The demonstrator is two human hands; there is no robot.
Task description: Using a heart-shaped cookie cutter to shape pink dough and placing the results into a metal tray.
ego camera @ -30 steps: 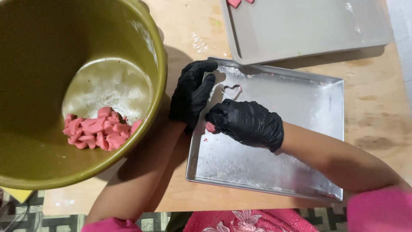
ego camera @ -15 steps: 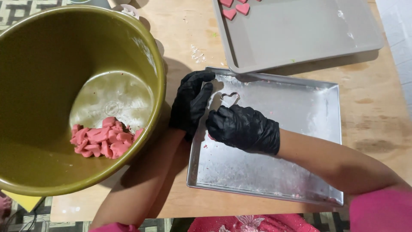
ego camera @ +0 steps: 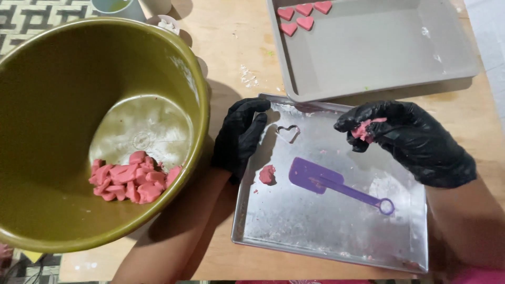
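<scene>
I see both hands in black gloves over a metal tray point(ego camera: 294, 231) on the wooden worktop point(ego camera: 236, 47). My right hand point(ego camera: 410, 139) hovers above the tray's upper right part, its fingers curled and pinching a small lump of pink dough point(ego camera: 365, 129) between thumb and fingertips. My left hand point(ego camera: 239, 137) lies at the tray's upper left corner, fingers loosely bent and holding nothing, with the fingertips over the tray's rim. Just right of that hand a heart-shaped cutter point(ego camera: 288, 132) lies flat on the tray, apart from the fingers. Lower down sits a second bit of dough point(ego camera: 267, 174), and just beside it a purple spatula point(ego camera: 329, 184) lies flat, blade toward the left and its ringed handle pointing down to the right. A dusting of flour whitens the tray near the handle. To the left stands a big olive-green bowl point(ego camera: 63, 84) with a heap of pink scraps point(ego camera: 131, 178) in its bottom. Beyond the metal tray lies a grey tray point(ego camera: 389, 52) with pink hearts point(ego camera: 302, 16) set in its upper left corner.
</scene>
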